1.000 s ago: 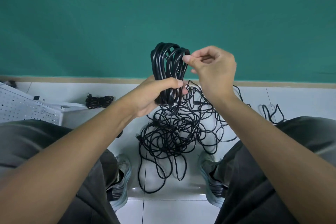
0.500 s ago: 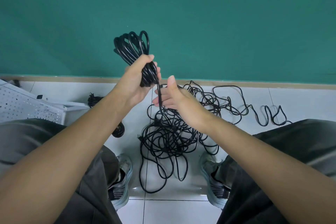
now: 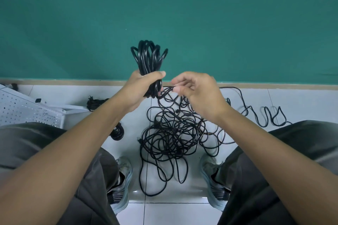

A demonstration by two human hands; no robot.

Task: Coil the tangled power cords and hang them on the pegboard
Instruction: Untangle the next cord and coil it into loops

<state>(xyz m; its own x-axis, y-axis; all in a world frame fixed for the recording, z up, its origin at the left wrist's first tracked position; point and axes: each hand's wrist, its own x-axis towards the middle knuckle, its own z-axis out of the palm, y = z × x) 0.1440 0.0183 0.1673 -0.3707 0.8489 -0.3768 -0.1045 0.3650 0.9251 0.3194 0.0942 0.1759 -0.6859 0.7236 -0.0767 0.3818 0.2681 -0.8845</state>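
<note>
- The pegboard (image 3: 22,109), a white perforated metal sheet, lies tilted at the far left on the tiled floor (image 3: 182,212), well apart from both hands.
- Just right of it rest two finished bundles: a small coiled cord (image 3: 96,103) by the wall and a second coil (image 3: 118,132), partly hidden behind the left forearm.
- The left hand (image 3: 141,87) grips the gathered coil (image 3: 148,58) in a closed fist, thumb laid across the front. The loops stand upright out of the fist, long axis near vertical, glossy black and smooth, with rounded bends fanning at the top.
- From the bottom of the fist the free strand (image 3: 167,90) runs nearly level to the right, a short span.
- The right hand (image 3: 195,91) pinches that strand between thumb and fingertips, the other fingers loosely curled. It sits just beside the left hand, level with the fist's lower edge, so the next loop looks to call for carrying the strand up and leftward over the coil.
- Below and between the knees, the tangled pile (image 3: 173,133) spreads on the floor: thin, limp black cord in overlapping loops, with a few small plugs showing.
- At the far right a loose tail (image 3: 263,115) snakes in wavy bends along the floor near the wall.
- By the look of it, most of the cord remains uncoiled.
</note>
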